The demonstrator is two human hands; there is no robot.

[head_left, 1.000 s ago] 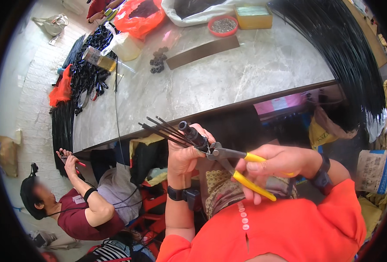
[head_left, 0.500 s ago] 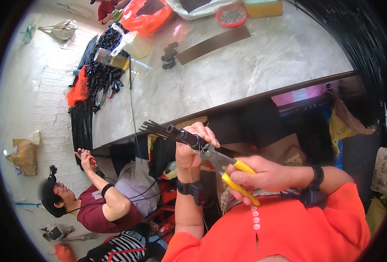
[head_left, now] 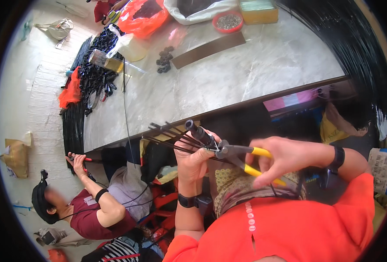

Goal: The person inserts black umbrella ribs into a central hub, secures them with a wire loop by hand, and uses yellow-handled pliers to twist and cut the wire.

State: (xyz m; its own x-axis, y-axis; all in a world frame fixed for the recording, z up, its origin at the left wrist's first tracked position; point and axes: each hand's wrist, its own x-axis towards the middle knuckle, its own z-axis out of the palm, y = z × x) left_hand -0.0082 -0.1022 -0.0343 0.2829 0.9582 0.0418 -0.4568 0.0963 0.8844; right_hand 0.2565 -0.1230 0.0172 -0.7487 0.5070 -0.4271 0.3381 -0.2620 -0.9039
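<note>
My left hand (head_left: pixel 189 163) is closed around what looks like an umbrella frame (head_left: pixel 198 132), a thick black tube with several thin black rods fanning out to the left. Thin wire shows at its hub. My right hand (head_left: pixel 285 158) grips yellow-handled pliers (head_left: pixel 262 152), the handles spread apart. The grey head of the pliers is at the wired hub beside my left thumb. Whether the jaws bite on the wire is too small to tell.
Beyond my hands stands a grey table (head_left: pixel 289 61) with a brown strip (head_left: pixel 209 50), a red bowl of small metal parts (head_left: pixel 222 30), and an orange bag (head_left: pixel 141 24). Long black rods (head_left: pixel 355 52) lie along the right. A co-worker (head_left: pixel 101 201) sits at the left.
The pliers' handles have spread wider, and my right hand has moved slightly up and right. The tube points more upward, and its rods fan out more.
</note>
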